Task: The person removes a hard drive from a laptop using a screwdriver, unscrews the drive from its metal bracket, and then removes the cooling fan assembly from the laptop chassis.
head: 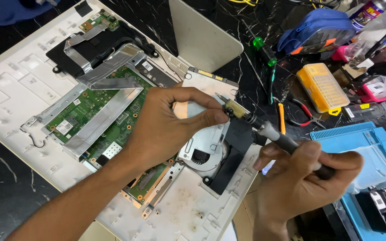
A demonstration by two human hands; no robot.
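Over the opened white plastic laptop base (18,89), both hands work at its right-hand edge. Left hand (166,125): its grip is narrow, thumb and forefinger pinched shut on a small brass-coloured metal part (235,108), held just above the black fan housing (233,151). Right hand (300,178): its grip is closed around the black-and-grey handled screwdriver (287,145), whose tip points up and left and meets the small brass-coloured part; whether the tip is seated in a screw cannot be told.

The laptop base lies on a black marble-patterned counter (1,178). Inside it, a green circuit board (86,107) is crossed by strips of silver foil tape (103,118). A round grey cooling fan (202,156) sits beneath the left hand, beside the fan housing. A silver rectangular drive (211,82) lies just behind the left hand's fingers.

To the right on the counter: a yellow plastic bit case (321,87), red-handled pliers (307,115), an orange plastic pry tool (282,118) and a green-handled screwdriver (264,51), all near one another but well apart from the laptop's board. A blue zipped pouch (318,29) lies at the far edge. A blue work mat (362,147) lies under and behind the right hand.
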